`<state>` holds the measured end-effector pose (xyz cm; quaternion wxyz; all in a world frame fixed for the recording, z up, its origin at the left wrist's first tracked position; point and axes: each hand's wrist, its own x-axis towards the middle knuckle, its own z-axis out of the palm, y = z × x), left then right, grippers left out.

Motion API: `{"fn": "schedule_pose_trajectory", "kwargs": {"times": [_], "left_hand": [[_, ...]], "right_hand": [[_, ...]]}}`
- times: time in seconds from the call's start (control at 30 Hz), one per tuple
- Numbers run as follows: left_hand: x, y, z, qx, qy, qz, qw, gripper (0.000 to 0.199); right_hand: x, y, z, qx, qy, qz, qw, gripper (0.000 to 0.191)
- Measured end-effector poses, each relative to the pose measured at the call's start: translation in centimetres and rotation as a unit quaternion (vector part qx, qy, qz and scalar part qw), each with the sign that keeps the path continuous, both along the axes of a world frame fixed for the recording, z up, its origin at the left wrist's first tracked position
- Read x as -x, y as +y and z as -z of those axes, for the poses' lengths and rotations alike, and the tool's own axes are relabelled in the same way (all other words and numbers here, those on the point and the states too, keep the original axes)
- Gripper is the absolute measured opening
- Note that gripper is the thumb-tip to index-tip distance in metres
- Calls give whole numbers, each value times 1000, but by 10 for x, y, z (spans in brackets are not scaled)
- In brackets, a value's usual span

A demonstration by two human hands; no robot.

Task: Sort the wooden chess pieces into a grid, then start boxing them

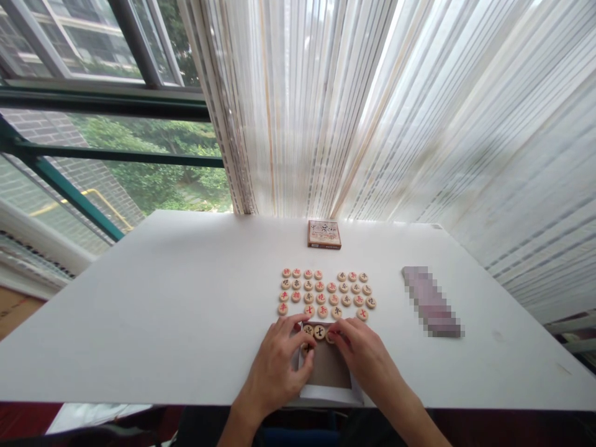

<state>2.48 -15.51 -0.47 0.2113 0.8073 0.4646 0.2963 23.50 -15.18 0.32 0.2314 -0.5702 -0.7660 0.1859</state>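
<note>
An open white box tray (326,392) with a brown inside lies at the table's front edge. Along its far side sit round wooden chess pieces, among them one with a black character (319,332). My left hand (279,360) reaches over the tray's left side, its thumb and fingers closed on a wooden piece (306,349) below the top row. My right hand (365,351) is at the far right corner, fingers pinched on another piece (330,336), mostly covered by the fingertips. Just beyond the tray, several rows of pieces (320,298) with red or black characters lie on the table.
The white table (162,310) carries a flat printed box (325,234) near its back edge. A blurred pinkish flat item (432,302) lies at the right. Behind the table hang striped curtains (298,112), with a window at the left.
</note>
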Motion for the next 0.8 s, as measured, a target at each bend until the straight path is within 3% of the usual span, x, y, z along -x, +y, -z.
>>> {"fn": "schedule_pose_trajectory", "kwargs": {"times": [0.33,0.5,0.8], "left_hand": [[-1,1,0,-6,-1,-1,1000,20],[-1,0,1,-1,-1,-2,1000,21],[-1,0,1,5,-2,0,1000,21]], "right_hand": [[0,-8,19,-47,57,7,997,19],[-2,-17,13,-92,57,5,994,14],[0,-16,11,-92,1,-14,996,24]]}}
